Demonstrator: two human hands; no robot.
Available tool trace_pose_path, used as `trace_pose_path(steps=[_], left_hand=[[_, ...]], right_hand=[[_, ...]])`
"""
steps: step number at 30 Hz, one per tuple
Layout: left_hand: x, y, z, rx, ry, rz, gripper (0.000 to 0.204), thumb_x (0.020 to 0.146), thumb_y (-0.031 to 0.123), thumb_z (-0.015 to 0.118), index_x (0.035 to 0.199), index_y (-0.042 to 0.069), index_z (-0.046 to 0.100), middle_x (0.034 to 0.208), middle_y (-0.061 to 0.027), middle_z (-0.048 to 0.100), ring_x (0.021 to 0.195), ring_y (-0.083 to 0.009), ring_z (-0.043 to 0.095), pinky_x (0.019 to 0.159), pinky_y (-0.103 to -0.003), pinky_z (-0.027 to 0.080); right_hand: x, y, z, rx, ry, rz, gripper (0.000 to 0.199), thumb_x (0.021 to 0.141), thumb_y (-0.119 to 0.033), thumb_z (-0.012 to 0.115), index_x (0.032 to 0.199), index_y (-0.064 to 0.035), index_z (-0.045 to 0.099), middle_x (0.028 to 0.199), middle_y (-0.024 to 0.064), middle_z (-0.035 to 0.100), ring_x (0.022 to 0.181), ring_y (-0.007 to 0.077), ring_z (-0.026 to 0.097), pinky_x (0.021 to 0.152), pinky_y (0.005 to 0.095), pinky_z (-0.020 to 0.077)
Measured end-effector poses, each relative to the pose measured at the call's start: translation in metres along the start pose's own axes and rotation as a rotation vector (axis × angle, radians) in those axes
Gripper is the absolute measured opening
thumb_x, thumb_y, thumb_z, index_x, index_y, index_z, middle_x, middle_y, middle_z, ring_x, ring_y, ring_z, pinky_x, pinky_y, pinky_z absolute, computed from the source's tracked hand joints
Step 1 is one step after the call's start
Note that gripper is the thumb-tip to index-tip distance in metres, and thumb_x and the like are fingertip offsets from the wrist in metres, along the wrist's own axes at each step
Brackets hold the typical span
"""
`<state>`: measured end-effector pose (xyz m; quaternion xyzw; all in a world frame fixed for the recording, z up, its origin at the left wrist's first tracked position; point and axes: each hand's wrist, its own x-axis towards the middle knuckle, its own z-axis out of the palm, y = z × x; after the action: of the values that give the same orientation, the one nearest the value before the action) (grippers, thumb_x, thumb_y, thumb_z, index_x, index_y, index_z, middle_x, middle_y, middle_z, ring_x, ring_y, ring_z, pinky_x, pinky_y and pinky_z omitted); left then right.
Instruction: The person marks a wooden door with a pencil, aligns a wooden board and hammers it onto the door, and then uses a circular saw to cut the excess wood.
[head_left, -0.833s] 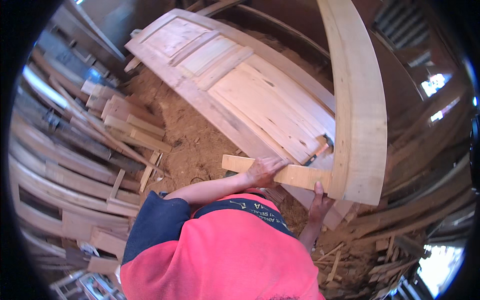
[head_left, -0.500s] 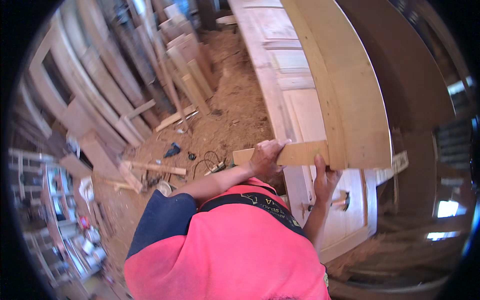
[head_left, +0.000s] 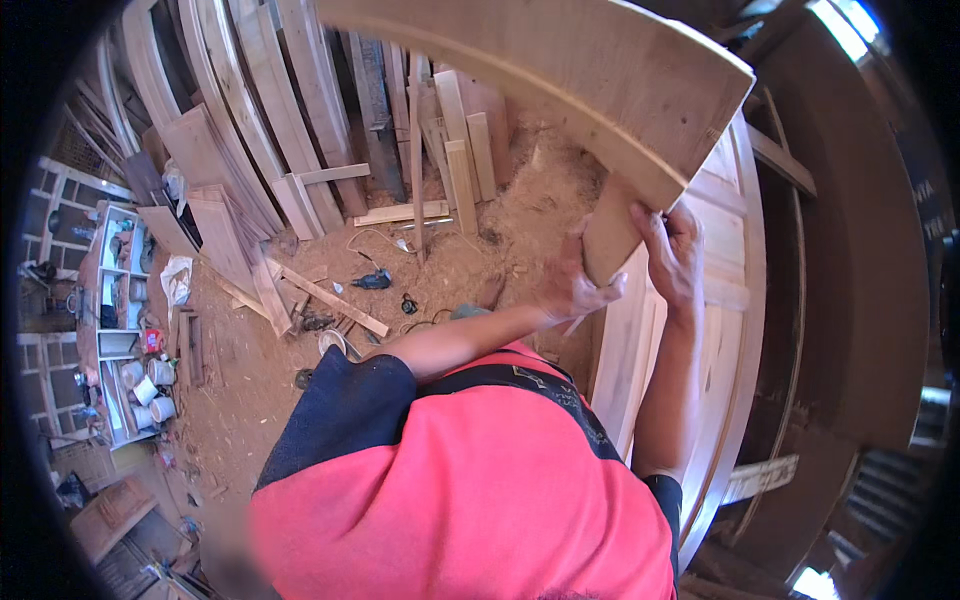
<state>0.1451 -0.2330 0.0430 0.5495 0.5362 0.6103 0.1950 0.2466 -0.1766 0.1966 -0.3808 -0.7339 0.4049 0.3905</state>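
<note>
I hold a large curved wooden piece (head_left: pixel 560 80) up in front of me; it arches from the top left to its squared end at the upper right. A short flat wooden slat (head_left: pixel 607 232) hangs beneath that end. My left hand (head_left: pixel 572 285) grips the slat's lower part from the left. My right hand (head_left: pixel 672 252) clasps the slat's right edge, just under the curved piece. Behind both hands a pale panelled wooden door (head_left: pixel 690 330) lies on the ground.
Sawdust covers the floor (head_left: pixel 480 250). Long planks and curved boards (head_left: pixel 250 150) lean and lie at the upper left. Loose offcuts (head_left: pixel 330 300), a cable and small tools are scattered mid-floor. A shelf with tins (head_left: pixel 130 330) stands at the far left.
The view has swung round, so the door now lies to the right. The curved piece has tipped toward the upper left, and the slat has turned from level to nearly upright in both hands.
</note>
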Motion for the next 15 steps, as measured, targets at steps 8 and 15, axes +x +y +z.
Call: trace_pose_path(steps=[8,15], left_hand=[[0.119,-0.082,0.004,-0.825,0.191,-0.354,0.092,0.072,0.013,0.088,0.138,0.005,0.024,0.123,-0.0113,0.053,0.105,-0.0222,0.062,0.084,-0.038,0.056],[0.215,-0.129,-0.092,-0.276,0.674,-0.419,0.105,0.081,0.019,0.083,0.149,-0.004,0.007,0.148,-0.0286,0.028,0.137,-0.0305,0.041,0.112,-0.04,0.042]], right_hand=[[0.185,0.002,0.092,-0.125,-0.462,-0.143,0.03,0.09,-0.022,0.067,0.113,-0.0029,0.069,0.099,0.0166,0.068,0.089,0.0323,0.067,0.08,0.0391,0.0528],[0.249,0.053,0.123,0.047,-0.57,-0.242,0.033,0.095,-0.013,0.064,0.125,0.0,0.063,0.113,0.0177,0.07,0.101,0.0289,0.068,0.093,0.0369,0.0517]])
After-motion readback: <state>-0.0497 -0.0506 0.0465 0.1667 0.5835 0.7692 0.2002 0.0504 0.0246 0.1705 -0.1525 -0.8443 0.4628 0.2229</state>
